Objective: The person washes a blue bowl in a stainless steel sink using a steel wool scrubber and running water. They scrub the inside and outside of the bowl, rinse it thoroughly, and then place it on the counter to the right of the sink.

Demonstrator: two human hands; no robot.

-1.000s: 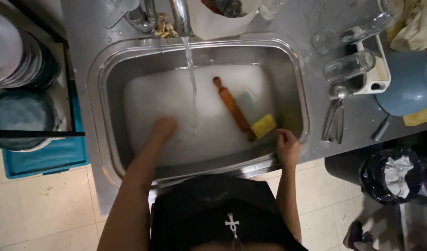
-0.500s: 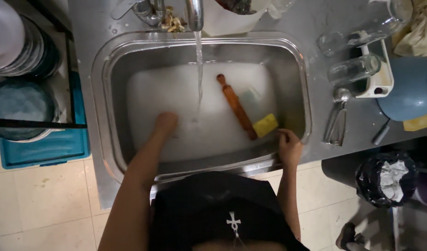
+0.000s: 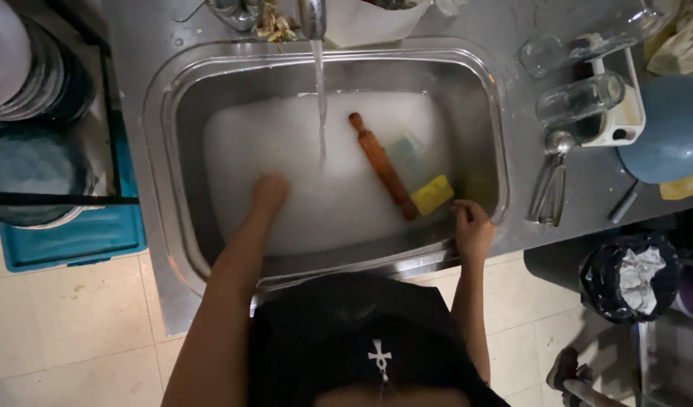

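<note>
Two hands work at a steel sink (image 3: 162, 113). Left hand (image 3: 269, 190) is plunged into the foam (image 3: 248, 151), fingers hidden, so whether it grips anything cannot be told. Right hand (image 3: 473, 226) is curled over the near rim. A yellow sponge (image 3: 432, 194) floats just beside it, touching a wooden rolling pin (image 3: 380, 162). Tap water (image 3: 321, 90) falls just beyond the left hand.

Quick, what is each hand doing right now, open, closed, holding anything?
Left hand: sunk in the foam, fingers hidden; cannot be told.
Right hand: curled over the sink rim, holding no object.
</note>
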